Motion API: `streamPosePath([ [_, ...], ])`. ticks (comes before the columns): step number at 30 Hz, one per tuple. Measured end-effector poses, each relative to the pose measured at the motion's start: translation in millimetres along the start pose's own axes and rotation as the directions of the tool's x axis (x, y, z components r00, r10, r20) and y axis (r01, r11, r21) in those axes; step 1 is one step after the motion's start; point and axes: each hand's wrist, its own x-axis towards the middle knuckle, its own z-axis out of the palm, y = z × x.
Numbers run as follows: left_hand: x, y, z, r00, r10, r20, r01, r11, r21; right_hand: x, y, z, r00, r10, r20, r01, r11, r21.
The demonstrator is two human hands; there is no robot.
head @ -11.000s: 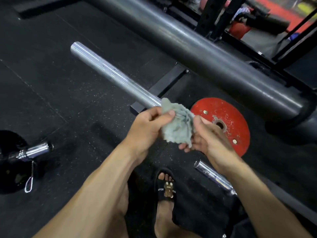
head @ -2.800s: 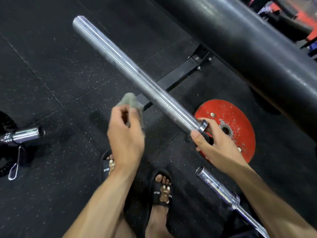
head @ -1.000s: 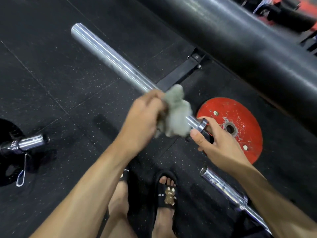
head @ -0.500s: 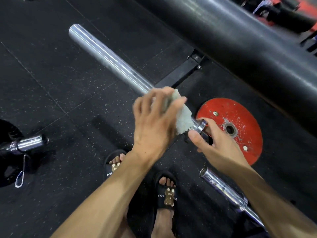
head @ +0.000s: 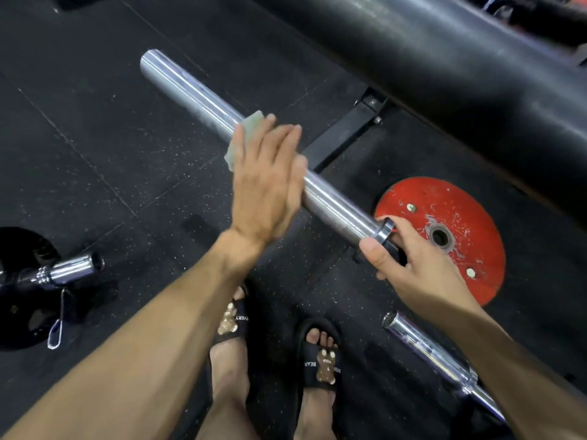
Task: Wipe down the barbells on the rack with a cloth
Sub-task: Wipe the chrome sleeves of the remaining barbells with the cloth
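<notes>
A silver barbell sleeve (head: 190,90) runs from the upper left down to its collar at the right. My left hand (head: 266,176) lies over the middle of the sleeve with fingers held straight, pressing a pale grey-green cloth (head: 251,128) against the metal; most of the cloth is hidden under my palm. My right hand (head: 409,265) grips the bar just behind the collar, thumb on top.
A thick black padded roller (head: 444,65) crosses the upper right. A red weight plate (head: 444,236) lies flat on the black rubber floor. A second chrome bar end (head: 428,347) is at lower right, another chrome sleeve (head: 70,268) with a black plate at left. My sandalled feet (head: 320,360) stand below.
My left hand and the cloth have slid up the sleeve, away from the collar toward the free end. My right hand has kept its hold by the collar.
</notes>
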Motion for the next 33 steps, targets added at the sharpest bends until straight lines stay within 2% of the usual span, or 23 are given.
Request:
streamPosePath([
  [2, -22, 38, 4, 0.994, 0.083, 0.064, -0.081, 0.996, -0.044, 1, -1, 0, 1.000, -0.008, -0.008, 0.008, 1.000, -0.008],
  [4, -48, 64, 3, 0.955, 0.231, 0.187, -0.208, 0.969, -0.135, 3, 1, 0, 1.000, -0.018, -0.016, 0.018, 1.000, -0.008],
  [6, -54, 57, -2, 0.903, 0.353, 0.243, -0.314, 0.931, -0.185, 3, 3, 0, 1.000, -0.021, -0.017, 0.021, 1.000, 0.009],
  [8, -39, 30, -8, 0.864, 0.434, 0.255, -0.420, 0.901, -0.110, 2, 2, 0, 1.000, -0.026, -0.018, 0.026, 1.000, 0.009],
  [10, -15, -1, -10, 0.914, 0.364, 0.181, -0.362, 0.931, -0.043, 1, 3, -1, 1.000, -0.026, -0.014, 0.027, 1.000, 0.014],
  [12, 7, -31, -13, 0.986, 0.157, 0.054, -0.159, 0.987, 0.026, 0, 2, -1, 1.000, -0.020, -0.013, 0.020, 1.000, 0.021],
  [14, 13, -29, -11, 1.000, 0.017, 0.007, -0.017, 0.999, 0.050, 1, 2, -2, 1.000, -0.020, -0.007, 0.020, 0.999, 0.034],
  [15, 10, -15, -9, 1.000, 0.019, 0.010, -0.019, 0.999, 0.029, 1, 2, -2, 1.000, -0.021, 0.000, 0.021, 0.999, 0.042],
  [16, 4, 3, -9, 0.997, 0.060, 0.038, -0.060, 0.998, -0.022, 1, 2, -2, 1.000, -0.022, 0.001, 0.022, 0.999, 0.044],
  [17, -5, 22, -11, 0.982, 0.161, 0.096, -0.153, 0.984, -0.087, 1, 0, -3, 1.000, -0.029, -0.003, 0.029, 0.999, 0.046],
  [19, -29, 47, -17, 0.863, 0.439, 0.250, -0.385, 0.892, -0.236, 1, -1, -4, 0.999, -0.046, -0.018, 0.047, 0.997, 0.065],
  [20, -34, 50, -22, 0.789, 0.539, 0.295, -0.460, 0.836, -0.298, 1, -2, -4, 0.998, -0.052, -0.024, 0.054, 0.996, 0.073],
  [21, -33, 43, -25, 0.749, 0.589, 0.305, -0.491, 0.801, -0.342, 1, -3, -5, 0.998, -0.054, -0.023, 0.056, 0.996, 0.071],
  [22, -25, 31, -27, 0.756, 0.585, 0.294, -0.487, 0.803, -0.345, 0, -4, -4, 0.998, -0.053, -0.020, 0.054, 0.997, 0.063],
  [23, -17, 17, -25, 0.792, 0.541, 0.283, -0.461, 0.834, -0.304, 0, -5, -4, 0.999, -0.047, -0.019, 0.048, 0.997, 0.053],
  [25, 5, -16, -23, 0.886, 0.400, 0.232, -0.375, 0.915, -0.146, -1, -4, -4, 1.000, -0.026, -0.013, 0.026, 0.998, 0.055],
  [28, 19, -49, -22, 0.948, 0.283, 0.146, -0.292, 0.956, 0.040, -1, -4, -5, 1.000, -0.004, 0.000, 0.004, 0.999, 0.045],
  [29, 16, -45, -19, 0.954, 0.267, 0.136, -0.277, 0.959, 0.063, 0, -4, -6, 1.000, -0.003, 0.007, 0.002, 0.999, 0.046],
  [31, 9, -28, -14, 0.936, 0.321, 0.145, -0.330, 0.943, 0.045, 0, -4, -8, 1.000, 0.008, 0.027, -0.010, 0.997, 0.070],
  [33, 5, -22, -14, 0.869, 0.442, 0.222, -0.455, 0.891, 0.008, -2, -4, -9, 0.999, 0.006, 0.046, -0.011, 0.995, 0.096],
])
